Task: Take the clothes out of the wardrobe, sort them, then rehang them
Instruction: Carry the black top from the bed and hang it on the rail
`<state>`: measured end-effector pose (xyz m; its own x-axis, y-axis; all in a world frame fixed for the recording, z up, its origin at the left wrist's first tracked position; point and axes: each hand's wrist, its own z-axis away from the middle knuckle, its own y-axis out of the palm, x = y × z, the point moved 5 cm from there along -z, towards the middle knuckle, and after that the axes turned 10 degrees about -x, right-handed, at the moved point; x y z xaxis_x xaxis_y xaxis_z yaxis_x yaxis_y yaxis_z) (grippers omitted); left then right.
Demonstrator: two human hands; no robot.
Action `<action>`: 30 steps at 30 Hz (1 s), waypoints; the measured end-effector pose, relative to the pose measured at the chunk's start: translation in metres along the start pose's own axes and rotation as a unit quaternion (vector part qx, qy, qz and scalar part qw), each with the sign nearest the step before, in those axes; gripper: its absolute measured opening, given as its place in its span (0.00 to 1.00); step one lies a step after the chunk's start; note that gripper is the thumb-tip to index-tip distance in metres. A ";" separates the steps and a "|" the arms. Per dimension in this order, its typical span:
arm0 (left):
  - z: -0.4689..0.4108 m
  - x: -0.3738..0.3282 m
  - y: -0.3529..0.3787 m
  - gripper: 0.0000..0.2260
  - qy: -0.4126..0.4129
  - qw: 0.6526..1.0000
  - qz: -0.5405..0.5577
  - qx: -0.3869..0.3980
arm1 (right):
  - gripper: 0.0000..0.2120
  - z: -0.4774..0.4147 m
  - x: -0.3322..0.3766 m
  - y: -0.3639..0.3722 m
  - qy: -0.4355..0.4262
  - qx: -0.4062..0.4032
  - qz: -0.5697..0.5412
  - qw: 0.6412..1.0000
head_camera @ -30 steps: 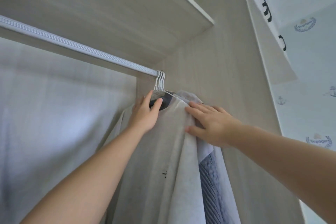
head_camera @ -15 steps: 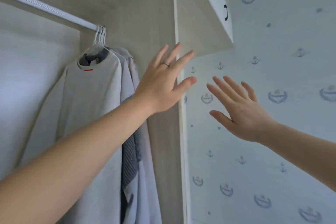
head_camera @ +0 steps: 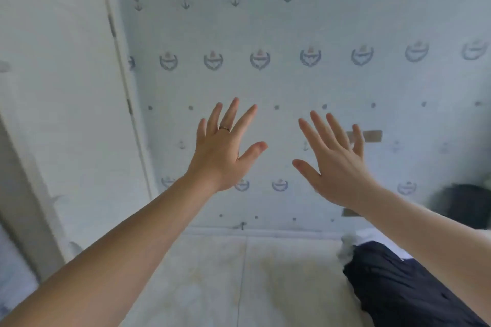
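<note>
- The left forearm (head_camera: pixel 119 260) comes in from the lower left corner and the right forearm (head_camera: pixel 430 228) from the lower right; both are bare and reach up and forward toward the middle of the view.
- Beneath the arms lies a pale surface (head_camera: pixel 212 273) with a seam running down it; on its right part a dark navy garment (head_camera: pixel 393 292) lies bunched, partly hidden under the right forearm, and neither hand touches it.
- At the garment's far edge sits a small crumpled pale cloth (head_camera: pixel 348 245); it is too blurred to tell what it is.
- The left hand (head_camera: pixel 220 156) is held up with its back to the camera; the fingers are straight and fanned apart, the thumb out to the right; it holds nothing; a thin ring (head_camera: pixel 224 129) sits on one finger.
- The right hand (head_camera: pixel 337 167) is raised beside it, the two hands apart; its fingers are likewise straight and spread, the thumb pointing left toward the other hand; it too is empty.
- On the left a white panel (head_camera: pixel 61 87) leans across the view, with two small hinges along its right edge.
- Behind both hands stands the wall (head_camera: pixel 292 21), papered pale blue with rows of anchors, crests and dots; a small brown patch (head_camera: pixel 372 136) shows behind the right hand's fingertips; a dark blurred shape (head_camera: pixel 462 204) sits low at the right edge, and what it is cannot be told.
</note>
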<state>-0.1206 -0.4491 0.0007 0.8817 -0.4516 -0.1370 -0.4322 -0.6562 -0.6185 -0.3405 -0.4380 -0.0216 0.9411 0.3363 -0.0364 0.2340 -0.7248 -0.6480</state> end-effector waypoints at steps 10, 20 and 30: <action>0.081 -0.096 0.248 0.32 -0.002 0.974 0.104 0.200 | 0.36 0.160 -0.154 0.071 0.174 0.138 0.059 0.973; 0.084 -0.159 0.458 0.33 0.049 0.915 0.171 0.363 | 0.36 0.257 -0.279 0.161 0.357 0.239 0.110 0.896; 0.048 -0.228 0.627 0.31 0.162 0.838 0.203 0.480 | 0.35 0.310 -0.388 0.217 0.549 0.271 0.147 0.777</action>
<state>-0.5834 -0.7291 -0.3928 0.5340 -0.7621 -0.3661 -0.1947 0.3105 -0.9304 -0.7303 -0.5388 -0.3840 0.6459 -0.7263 0.2352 0.1127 -0.2139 -0.9703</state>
